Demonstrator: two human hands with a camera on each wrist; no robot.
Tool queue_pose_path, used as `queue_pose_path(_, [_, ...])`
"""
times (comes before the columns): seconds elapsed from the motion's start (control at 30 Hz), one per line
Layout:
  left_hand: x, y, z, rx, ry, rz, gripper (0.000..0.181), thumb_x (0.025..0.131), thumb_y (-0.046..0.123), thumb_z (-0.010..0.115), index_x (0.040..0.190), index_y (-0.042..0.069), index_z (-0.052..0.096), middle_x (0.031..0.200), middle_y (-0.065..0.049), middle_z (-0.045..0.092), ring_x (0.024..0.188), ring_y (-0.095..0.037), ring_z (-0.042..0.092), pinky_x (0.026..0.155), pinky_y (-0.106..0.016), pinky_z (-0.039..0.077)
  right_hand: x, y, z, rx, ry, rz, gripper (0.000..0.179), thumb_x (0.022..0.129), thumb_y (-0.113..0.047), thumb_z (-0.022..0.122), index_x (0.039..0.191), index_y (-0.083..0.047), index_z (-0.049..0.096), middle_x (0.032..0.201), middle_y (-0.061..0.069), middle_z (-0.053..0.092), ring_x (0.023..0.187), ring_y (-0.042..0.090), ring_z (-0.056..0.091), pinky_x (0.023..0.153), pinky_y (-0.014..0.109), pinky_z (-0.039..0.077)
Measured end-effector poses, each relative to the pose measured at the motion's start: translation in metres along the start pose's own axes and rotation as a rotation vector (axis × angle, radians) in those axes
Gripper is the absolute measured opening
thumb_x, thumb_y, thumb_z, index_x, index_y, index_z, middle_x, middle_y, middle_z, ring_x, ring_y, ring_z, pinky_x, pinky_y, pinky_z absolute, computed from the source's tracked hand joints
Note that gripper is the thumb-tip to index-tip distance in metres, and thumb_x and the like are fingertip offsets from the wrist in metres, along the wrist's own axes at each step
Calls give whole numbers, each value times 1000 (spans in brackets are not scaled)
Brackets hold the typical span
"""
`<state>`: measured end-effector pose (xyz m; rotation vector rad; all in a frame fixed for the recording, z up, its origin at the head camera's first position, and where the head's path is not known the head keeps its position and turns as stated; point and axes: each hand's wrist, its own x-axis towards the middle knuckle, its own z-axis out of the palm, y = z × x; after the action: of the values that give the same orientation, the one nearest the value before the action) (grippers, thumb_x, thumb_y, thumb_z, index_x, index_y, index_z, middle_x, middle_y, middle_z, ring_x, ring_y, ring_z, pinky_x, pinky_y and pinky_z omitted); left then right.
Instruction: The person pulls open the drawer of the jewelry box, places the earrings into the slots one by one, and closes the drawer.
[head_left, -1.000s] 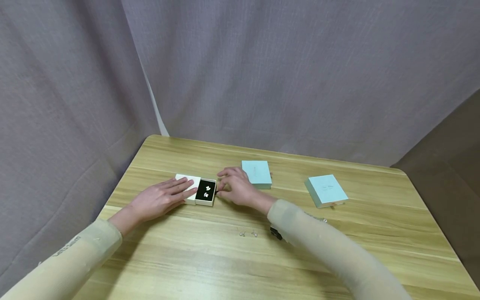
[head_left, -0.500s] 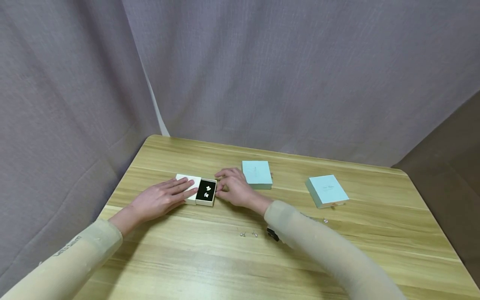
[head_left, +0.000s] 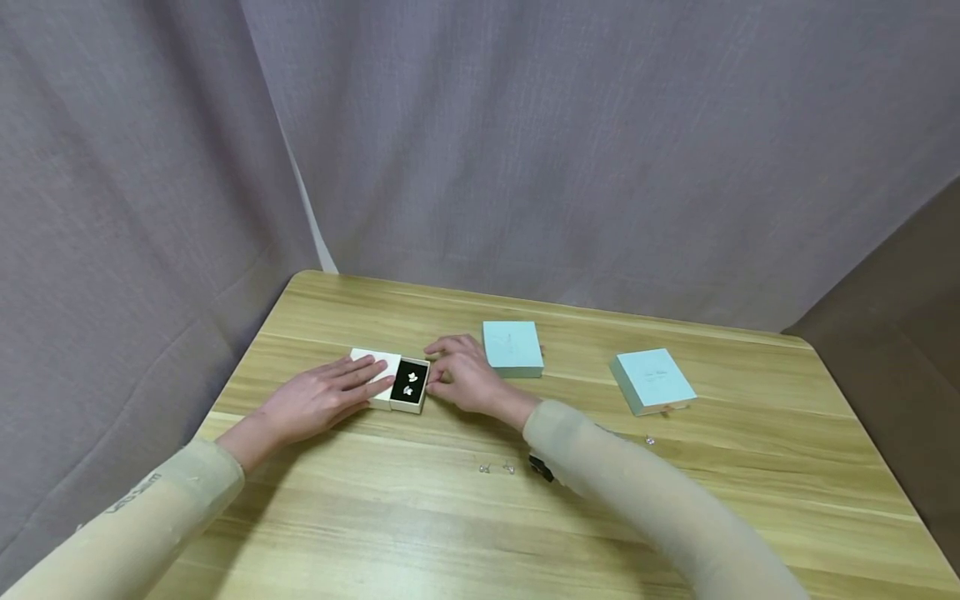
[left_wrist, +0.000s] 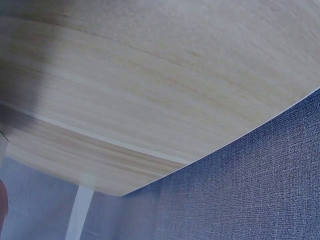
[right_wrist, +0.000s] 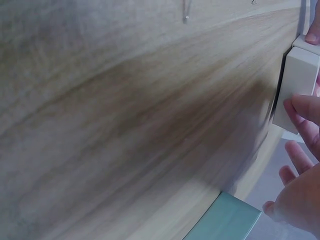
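My left hand (head_left: 322,398) lies with extended fingers across the white sleeve (head_left: 386,367) of a small slide-out jewelry box. From its right side protrudes the drawer (head_left: 408,407), which has a black pad (head_left: 400,373) bearing two shiny leaf-shaped earrings (head_left: 410,384). My right hand (head_left: 472,379) is at the drawer's outer end, its thumb and index finger touching the end face. In the right wrist view that pale drawer end (right_wrist: 300,75) meets the fingertips, while the other fingers (right_wrist: 299,157) are loosely bent. The left wrist view shows only a sliver of finger.
Two pale blue boxes stand on the wooden table (head_left: 360,517): one box (head_left: 513,346) just behind my right hand, another box (head_left: 654,379) farther right. Small earrings (head_left: 497,468) lie nearer me, and another small earring (head_left: 650,440) lies by my right sleeve. Grey curtain (head_left: 562,167) hangs behind.
The drawer has slid slightly left into the sleeve, with my right hand shifting left along with it. My left hand has stayed on the sleeve.
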<state>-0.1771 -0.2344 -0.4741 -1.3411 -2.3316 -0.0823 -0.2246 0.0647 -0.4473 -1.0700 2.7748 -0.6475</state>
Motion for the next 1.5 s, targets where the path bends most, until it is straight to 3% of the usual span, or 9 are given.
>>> queue_pose_path(0.17, [-1, 0, -1, -2, -9, 6, 52, 120, 32, 30, 148, 4, 63, 148, -19, 64, 132, -37, 65, 110, -53, 54, 2, -1, 1, -2, 4, 0, 15, 95, -23, 82, 82, -22, 76, 154, 5, 60, 148, 31, 42, 132, 59, 15])
queue_pose_path(0.3, [-1, 0, -2, -1, -21, 12, 43, 112, 22, 52, 148, 3, 63, 149, -19, 63, 133, -38, 64, 110, -54, 54, 3, -1, 1, -4, 1, -2, 16, 96, -23, 82, 81, -22, 75, 154, 5, 59, 149, 31, 42, 132, 58, 14])
queue_pose_path(0.43, [-1, 0, -2, 6, -31, 16, 52, 98, 16, 65, 148, 3, 63, 150, -19, 63, 134, -38, 64, 110, -54, 54, 3, -3, 1, -1, 1, -9, 16, 96, -23, 82, 81, -22, 76, 154, 6, 59, 149, 32, 42, 132, 60, 14])
queue_pose_path(0.9, [0, 1, -4, -5, -30, 5, 48, 102, 18, 64, 148, 3, 63, 149, -19, 63, 133, -38, 64, 110, -54, 54, 10, -7, 4, -30, 13, -24, 14, 96, -25, 82, 83, -22, 77, 153, 4, 60, 148, 30, 43, 131, 62, 16])
queue_pose_path(1.07, [0, 1, -3, 6, -42, 7, 52, 99, 17, 67, 149, 4, 62, 150, -19, 63, 134, -38, 64, 111, -53, 53, 11, -7, 6, -35, 19, -41, 12, 95, -25, 82, 84, -22, 78, 152, 5, 61, 148, 30, 44, 131, 64, 17])
queue_pose_path(1.27, [-1, 1, -2, 3, -34, -1, 47, 105, 19, 65, 150, 5, 62, 150, -18, 63, 134, -37, 64, 111, -53, 53, 12, -9, 6, -47, 3, -36, 11, 97, -25, 81, 86, -22, 78, 156, 5, 57, 153, 31, 39, 132, 64, 13])
queue_pose_path(1.5, [-1, 0, -2, 13, -50, 8, 58, 93, 15, 73, 150, 5, 62, 151, -18, 62, 135, -37, 63, 111, -52, 53, 15, -9, 8, -78, 20, -57, 12, 96, -26, 81, 85, -23, 77, 158, 5, 57, 156, 32, 37, 131, 67, 12])
